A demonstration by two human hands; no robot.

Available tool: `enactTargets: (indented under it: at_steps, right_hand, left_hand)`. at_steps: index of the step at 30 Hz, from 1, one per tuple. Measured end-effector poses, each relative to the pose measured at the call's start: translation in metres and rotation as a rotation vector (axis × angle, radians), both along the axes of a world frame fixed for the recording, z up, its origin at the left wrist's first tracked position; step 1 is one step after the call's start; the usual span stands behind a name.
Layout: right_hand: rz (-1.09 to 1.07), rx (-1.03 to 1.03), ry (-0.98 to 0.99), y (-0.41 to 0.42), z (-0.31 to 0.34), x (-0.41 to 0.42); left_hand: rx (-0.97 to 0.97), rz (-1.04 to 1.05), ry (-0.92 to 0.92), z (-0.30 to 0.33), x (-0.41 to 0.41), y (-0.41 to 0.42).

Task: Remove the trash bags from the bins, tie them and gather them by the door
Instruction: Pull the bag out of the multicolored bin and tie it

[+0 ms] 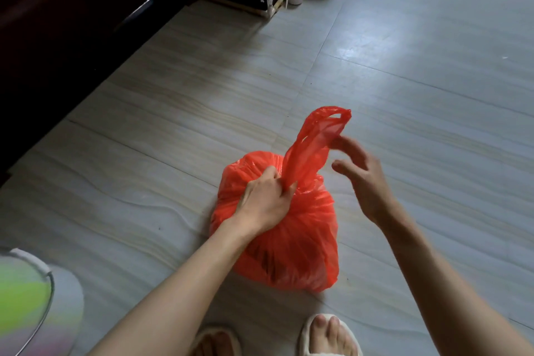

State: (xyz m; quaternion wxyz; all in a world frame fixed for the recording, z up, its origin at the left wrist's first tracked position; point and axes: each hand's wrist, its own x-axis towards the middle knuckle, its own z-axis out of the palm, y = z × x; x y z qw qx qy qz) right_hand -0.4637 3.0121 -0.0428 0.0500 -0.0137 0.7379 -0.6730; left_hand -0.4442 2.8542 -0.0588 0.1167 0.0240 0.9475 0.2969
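the red trash bag (284, 235) sits full on the tiled floor (144, 130) in the lower middle of the frame, already out of its bin. the left hand (267, 201) is clamped around the gathered neck, pinning it down. the right hand (361, 175) hangs just right of the upright handle loop (315, 141), fingers spread and holding nothing, fingertips about touching the plastic. this looks like the tying step; next the loop likely needs catching and winding round the neck, without tearing the thin plastic.
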Motion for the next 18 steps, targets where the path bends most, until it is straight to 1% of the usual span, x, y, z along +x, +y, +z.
enactTargets:
  at_steps: [1,2,3,5,7,9,10,12,14,15,16,18]
  right_hand:
    - [0.016,0.181,0.042,0.001,-0.002,0.000]
    - [0.071,0.358,0.067,0.001,-0.007,0.001]
    - [0.145,0.492,0.071,0.001,-0.014,0.003]
    - [0.245,0.655,0.089,-0.001,-0.030,0.005]
    - [0.182,0.706,0.105,0.003,-0.033,0.002]
    - [0.086,0.671,0.062,0.010,-0.027,-0.002]
    - [0.061,0.664,0.056,0.010,-0.023,-0.004]
    - [0.048,0.710,0.057,0.008,-0.018,-0.006]
    - [0.043,0.773,0.035,0.001,-0.010,-0.006]
    - [0.025,0.719,0.015,-0.003,-0.004,-0.006]
    - [-0.016,0.562,-0.028,-0.008,0.004,-0.006]
    - [-0.088,0.084,-0.183,-0.014,0.020,-0.010]
  left_hand:
    - [0.055,0.012,-0.039,0.000,-0.001,-0.004]
    - [0.087,0.016,-0.081,0.000,-0.002,-0.008]
    - [0.103,0.015,-0.116,0.001,-0.004,-0.011]
    - [0.134,0.021,-0.170,0.002,-0.005,-0.017]
    - [0.241,0.040,-0.201,-0.001,-0.007,-0.025]
    - [0.414,0.072,-0.227,-0.005,-0.008,-0.033]
    - [0.468,0.085,-0.237,-0.008,-0.009,-0.035]
    - [0.466,0.097,-0.237,-0.014,-0.012,-0.035]
    - [0.404,0.082,-0.224,-0.014,-0.016,-0.031]
    - [0.378,0.071,-0.222,-0.012,-0.017,-0.030]
    - [0.367,0.065,-0.231,-0.011,-0.017,-0.029]
    - [0.385,0.070,-0.270,-0.010,-0.018,-0.031]
